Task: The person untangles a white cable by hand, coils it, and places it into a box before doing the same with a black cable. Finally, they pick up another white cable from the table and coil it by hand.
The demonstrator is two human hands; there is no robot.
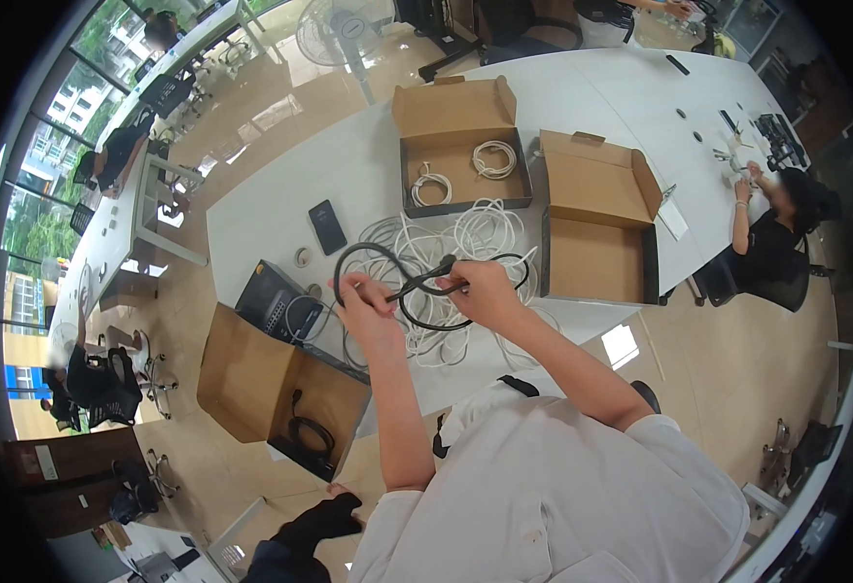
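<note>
White side tables (123,233) run along the windows (57,155) at far left, with people seated beside them. Nearer, at the main table's left corner, an open cardboard box (242,377) tilts toward the wearer, a coiled black cord (300,422) lying inside. Just behind it sits a black printed carton (273,299), then a small tape roll (301,257) and a dark smartphone (327,227) lying on the white tabletop (266,214). Next comes the left hand (363,301), fingers curled around one side of a looped black cable (410,285), which hangs over a tangled heap of white cables (489,228) spread on the table. Behind that heap, a second open box (455,109) contains two white coils (492,173), side by side. The right hand (485,294), apart from the left, pinches the same black cable at its other side. Farther right stands a third cardboard box (596,180), its lid raised. At far right, a seated co-worker (771,228) in black has both hands up at the table's edge, near small items.
</note>
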